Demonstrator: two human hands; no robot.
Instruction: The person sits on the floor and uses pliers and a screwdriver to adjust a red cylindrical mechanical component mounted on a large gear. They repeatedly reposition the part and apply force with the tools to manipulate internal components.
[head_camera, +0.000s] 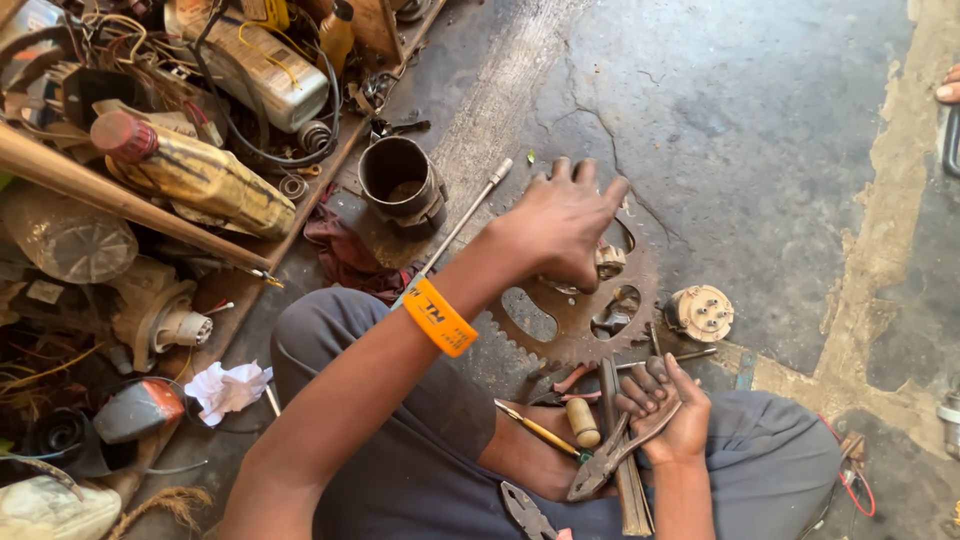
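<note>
Head view looked down on a person sitting on a cracked concrete floor (760, 110). Their left hand (562, 222), with an orange wristband (439, 317) on that arm, lay palm down over a rusty sprocket (575, 310) that rested flat on the floor; the fingers were spread at the knuckles and curled down onto a small part (609, 260) near the sprocket's centre, though whether they pinched it could not be told. Their right hand (665, 415) rested palm up near the right knee, fingers folded loosely around the handles of pliers (610, 460), whose nose pointed down toward the lap. Just beside that hand lay a flat file (622, 450), a yellow-handled screwdriver (535, 430) and a small cylinder (583, 422). A round hub (700, 312) sat on the floor just right of the sprocket. A long socket driver (465, 222) lay between the sprocket and a metal cylinder sleeve (400, 182). Left of that, a wooden tray (300, 225) held a heap of bottles, wires and parts. A red rag (345, 255) lay by the tray's edge.
</note>
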